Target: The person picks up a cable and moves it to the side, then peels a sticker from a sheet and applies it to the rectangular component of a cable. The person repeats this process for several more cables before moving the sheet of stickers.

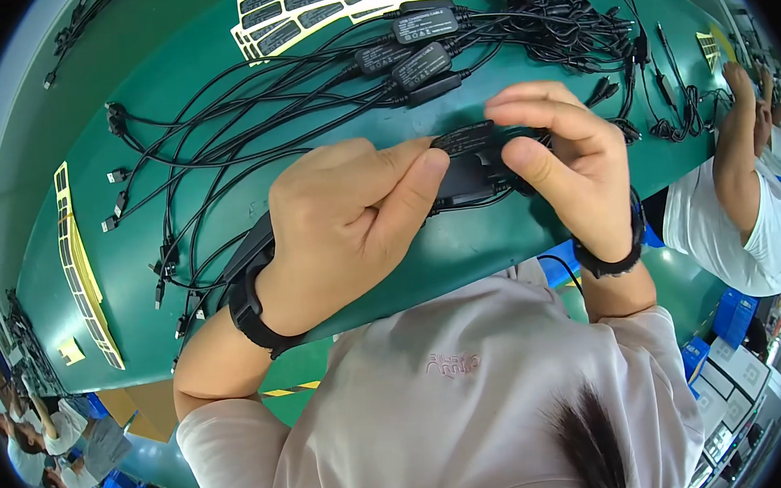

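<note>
My left hand [342, 216] pinches the left end of a small black printed label [465, 137] between thumb and index finger. Just beneath the label a flat black cable module [470, 179] lies over the table; whether the two touch, I cannot tell. Around the label's right end, my right hand [572, 156] has its thumb and fingers apart and holds nothing I can see. Beyond my hands lie several black cables with labelled modules [426, 26] in their middles, their USB plugs [117, 176] spread out to the left.
A green table [158, 88] carries everything. Yellow-backed label sheets [299, 17] lie at the far side, with another stack [81, 268] at the left. A tangle of black cables [566, 28] fills the far right. Another person's arm [736, 152] reaches in at the right.
</note>
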A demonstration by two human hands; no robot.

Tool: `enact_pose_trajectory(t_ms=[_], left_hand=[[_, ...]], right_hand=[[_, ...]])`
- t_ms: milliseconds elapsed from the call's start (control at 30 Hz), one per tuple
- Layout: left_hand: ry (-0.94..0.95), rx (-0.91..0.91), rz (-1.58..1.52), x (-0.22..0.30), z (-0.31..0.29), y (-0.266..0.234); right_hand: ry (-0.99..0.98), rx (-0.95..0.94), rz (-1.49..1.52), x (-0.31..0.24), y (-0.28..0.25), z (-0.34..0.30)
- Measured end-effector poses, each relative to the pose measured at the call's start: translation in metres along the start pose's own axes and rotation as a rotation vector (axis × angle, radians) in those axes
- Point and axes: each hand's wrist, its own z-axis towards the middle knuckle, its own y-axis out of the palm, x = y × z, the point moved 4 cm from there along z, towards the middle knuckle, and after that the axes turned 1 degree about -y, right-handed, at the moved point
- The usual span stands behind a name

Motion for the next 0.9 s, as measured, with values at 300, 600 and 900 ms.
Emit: enact_pose_trajectory(t_ms=[300, 600, 900], left_hand=[[-0.043, -0.015, 0.041, 0.001, -0.001, 0.004], [0.095, -0.011, 0.184, -0.002, -0.005, 0.009], [0.239, 0.075, 0.258, -0.002, -0.014, 0.010]], right_hand=[[0.143, 0.199, 0.374, 0.006, -0.005, -0.006], [0.561, 0.116, 0.697, 0.002, 0.005, -0.023], [0.694, 0.028, 0.663, -0.003, 0.020, -0.024]])
